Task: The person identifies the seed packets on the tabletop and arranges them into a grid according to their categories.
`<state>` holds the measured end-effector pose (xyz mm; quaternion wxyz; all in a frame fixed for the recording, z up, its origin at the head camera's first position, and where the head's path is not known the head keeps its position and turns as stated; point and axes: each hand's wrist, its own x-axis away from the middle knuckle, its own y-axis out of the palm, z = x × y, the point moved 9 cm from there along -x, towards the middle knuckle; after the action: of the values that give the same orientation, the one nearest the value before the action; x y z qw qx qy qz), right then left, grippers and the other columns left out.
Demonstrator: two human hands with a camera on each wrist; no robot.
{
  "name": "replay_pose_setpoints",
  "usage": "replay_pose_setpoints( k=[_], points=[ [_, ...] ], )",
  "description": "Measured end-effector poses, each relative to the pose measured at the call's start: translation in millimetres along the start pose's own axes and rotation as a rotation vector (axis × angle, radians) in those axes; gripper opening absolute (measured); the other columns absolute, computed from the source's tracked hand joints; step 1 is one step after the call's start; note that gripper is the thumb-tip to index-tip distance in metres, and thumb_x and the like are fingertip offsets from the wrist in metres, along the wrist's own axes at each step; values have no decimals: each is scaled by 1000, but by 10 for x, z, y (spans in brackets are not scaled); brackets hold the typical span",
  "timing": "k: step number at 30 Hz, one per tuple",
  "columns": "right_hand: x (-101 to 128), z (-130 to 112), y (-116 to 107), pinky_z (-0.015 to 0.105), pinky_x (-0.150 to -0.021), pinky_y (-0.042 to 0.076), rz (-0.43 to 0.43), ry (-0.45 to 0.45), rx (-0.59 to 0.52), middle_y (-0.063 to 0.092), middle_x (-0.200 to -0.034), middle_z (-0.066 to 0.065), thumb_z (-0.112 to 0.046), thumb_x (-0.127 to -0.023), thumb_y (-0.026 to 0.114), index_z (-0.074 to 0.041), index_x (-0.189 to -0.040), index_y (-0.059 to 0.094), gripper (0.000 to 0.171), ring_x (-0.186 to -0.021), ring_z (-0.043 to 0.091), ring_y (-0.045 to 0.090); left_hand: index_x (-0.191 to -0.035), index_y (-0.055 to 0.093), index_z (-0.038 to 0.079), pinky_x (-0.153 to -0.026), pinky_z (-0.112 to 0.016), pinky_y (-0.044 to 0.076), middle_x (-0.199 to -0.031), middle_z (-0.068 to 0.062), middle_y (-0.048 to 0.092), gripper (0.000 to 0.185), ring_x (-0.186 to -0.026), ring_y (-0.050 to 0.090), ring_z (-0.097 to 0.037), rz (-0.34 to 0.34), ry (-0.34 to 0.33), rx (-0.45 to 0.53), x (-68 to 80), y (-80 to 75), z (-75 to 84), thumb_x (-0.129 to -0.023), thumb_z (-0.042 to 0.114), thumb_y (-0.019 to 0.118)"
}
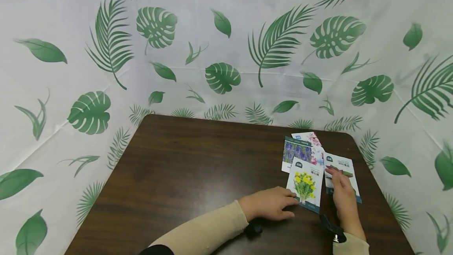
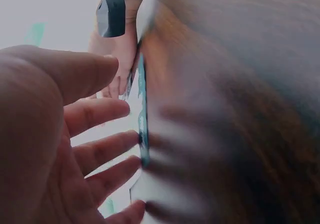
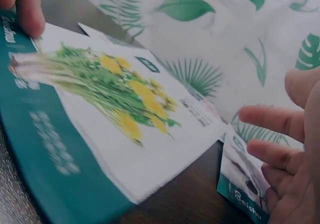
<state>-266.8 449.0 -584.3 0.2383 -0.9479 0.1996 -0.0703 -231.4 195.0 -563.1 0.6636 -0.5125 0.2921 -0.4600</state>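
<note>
Loosely spread, the fingers of the left hand (image 1: 274,204) touch the yellow packet (image 1: 307,184) at its near left corner, gripping nothing, while the right hand (image 1: 342,198) reaches over the right packet (image 1: 347,170), fingers extended and apart, with no grasp; whether they touch it I cannot tell. The yellow packet lies on the right part of the table (image 1: 198,156), its long axis running away from the person and leaning slightly right at the far end, blooms pointing away and dark green band nearest. Just beside it, the right packet leans left at its far end. Beyond, the purple packet (image 1: 297,150) overlaps the pink packet (image 1: 316,146), and the yellow one covers part of both. Only the right wrist view makes "Beishu" legible on the right packet's band; the left wrist view shows a teal edge nearly side-on beside the fingertips. The packets are flat, thin rectangles, the tabletop dark, glossy and wood-grained, the cloth (image 1: 198,50) behind white, creased and leaf-printed.
</note>
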Motion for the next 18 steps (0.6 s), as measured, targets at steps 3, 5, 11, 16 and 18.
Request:
replay_pose_setpoints(
  k=[3,5,11,16,18],
  points=[
    [-13,13,9,62,-137,15,-12,2,16,35,-178,16,-54,-118,35,-8,-160,55,66,-169,36,21,-156,61,32,-126,-22,38,-162,8,54,47,-147,53,-8,35,-2,-39,10,-56,-4,-115,52,49],
    [-28,10,16,65,-136,16,-24,-6,33,34,-178,17,-54,-118,33,-8,-160,55,66,-169,40,22,-147,69,36,-120,-21,44,-155,8,59,40,-139,57,-8,53,-8,-46,23,-94,-16,-115,51,51],
    [-33,7,32,70,-135,11,-62,-24,55,28,-179,21,-54,-119,26,-4,-158,55,70,-168,47,17,-141,73,39,-102,-21,51,-137,8,65,33,-117,59,-7,86,-36,-50,79,-195,-58,-113,48,56],
    [-24,-17,67,72,-133,13,-110,-68,78,30,-177,24,-50,-120,26,-1,-156,56,68,-166,50,20,-147,68,42,-84,-20,45,-126,6,61,38,-101,49,-6,101,-121,-68,119,-203,-157,-112,50,58],
    [-24,-33,86,74,-132,12,-132,-79,79,30,-177,25,-51,-120,26,-2,-156,56,68,-166,52,19,-147,68,44,-80,-21,41,-122,5,58,38,-98,44,-7,105,-170,-71,135,-195,-218,-111,51,60]
  ],
)
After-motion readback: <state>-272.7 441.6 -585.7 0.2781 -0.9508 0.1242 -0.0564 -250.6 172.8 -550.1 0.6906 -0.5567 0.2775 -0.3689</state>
